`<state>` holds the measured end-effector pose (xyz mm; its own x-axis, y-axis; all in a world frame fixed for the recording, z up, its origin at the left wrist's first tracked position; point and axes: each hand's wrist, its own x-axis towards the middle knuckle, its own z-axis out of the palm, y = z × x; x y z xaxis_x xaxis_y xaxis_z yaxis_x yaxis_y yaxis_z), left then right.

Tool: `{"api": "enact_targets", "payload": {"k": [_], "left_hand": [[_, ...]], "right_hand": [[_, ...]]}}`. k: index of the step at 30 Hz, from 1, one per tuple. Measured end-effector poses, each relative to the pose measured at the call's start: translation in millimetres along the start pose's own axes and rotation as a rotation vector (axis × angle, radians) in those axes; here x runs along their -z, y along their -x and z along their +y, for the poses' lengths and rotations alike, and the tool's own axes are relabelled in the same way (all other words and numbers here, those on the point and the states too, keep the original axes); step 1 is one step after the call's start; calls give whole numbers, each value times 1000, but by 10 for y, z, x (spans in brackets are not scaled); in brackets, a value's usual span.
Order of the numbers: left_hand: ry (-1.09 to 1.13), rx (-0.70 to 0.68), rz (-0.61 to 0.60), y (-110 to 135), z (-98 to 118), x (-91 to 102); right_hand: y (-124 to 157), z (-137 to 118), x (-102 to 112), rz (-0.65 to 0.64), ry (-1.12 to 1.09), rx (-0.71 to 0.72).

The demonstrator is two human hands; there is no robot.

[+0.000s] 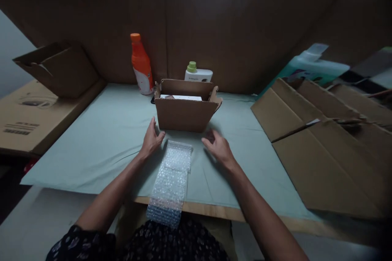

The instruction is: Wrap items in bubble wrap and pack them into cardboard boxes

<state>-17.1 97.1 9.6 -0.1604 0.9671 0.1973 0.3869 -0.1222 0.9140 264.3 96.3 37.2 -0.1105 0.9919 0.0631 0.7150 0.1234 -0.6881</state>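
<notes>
"Right, centre of the action: what have we got?"

"An open box (185, 115), plain brown cardboard, upright on the desk (220, 213). Front wall flat and smooth, rim ragged and notched at the corners. A white flat-topped item (183, 98) sits inside; most of it is hidden."

"And the hands?"

"Left hand (151, 140) just beside the box's lower left corner, right hand (221, 149) near the lower right. Fingers loosely parted on both, thumbs well out, nothing in their hold! Whether any fingertip brushes the cardboard, I can't tell."

"What's that shine in front of the box?"

"Bubble wrap (174, 175), a clear, pimpled strip, doubled at its far end, lying between the forearms and running over the desk's near edge. Under it, a pale green cloth (116, 130), softly creased."

"Anything crowding the box?"

"Plenty! Behind it, a white bottle (199, 75) with a green cap, partly covered by the box. Behind and left, a tall orange bottle (141, 63), glossy and tapering. A high cardboard panel (245, 28) walls off the back."

"And to the box's right?"

"Large folded-open cartons (330, 167), well apart from it, blocking the lower part of a translucent teal bottle (315, 68). Far left, another open carton (67, 73), tilted."
</notes>
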Motion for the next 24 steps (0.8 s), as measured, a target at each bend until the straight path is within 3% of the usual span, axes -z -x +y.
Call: {"api": "enact_targets", "payload": {"k": [3,7,9,12,19,24], "left_hand": [[-230,52,14,400,3,156],[-402,-96,-5,1138,65,214],[-475,-178,-38,1429,94,181],[-611,-235,-98,1648,130,119],[-739,-187,-175,1726,278,79],[-826,-139,-403,1939,438,135]], "right_hand": [[332,-33,-105,-45,51,48],[595,-328,-387,-207,186,421],[605,-446,-509,-283,215,516],[502,-493,-568,-261,169,463],[-46,-510,-356,-170,73,353],[-336,-598,-476,-13,185,223]]}}
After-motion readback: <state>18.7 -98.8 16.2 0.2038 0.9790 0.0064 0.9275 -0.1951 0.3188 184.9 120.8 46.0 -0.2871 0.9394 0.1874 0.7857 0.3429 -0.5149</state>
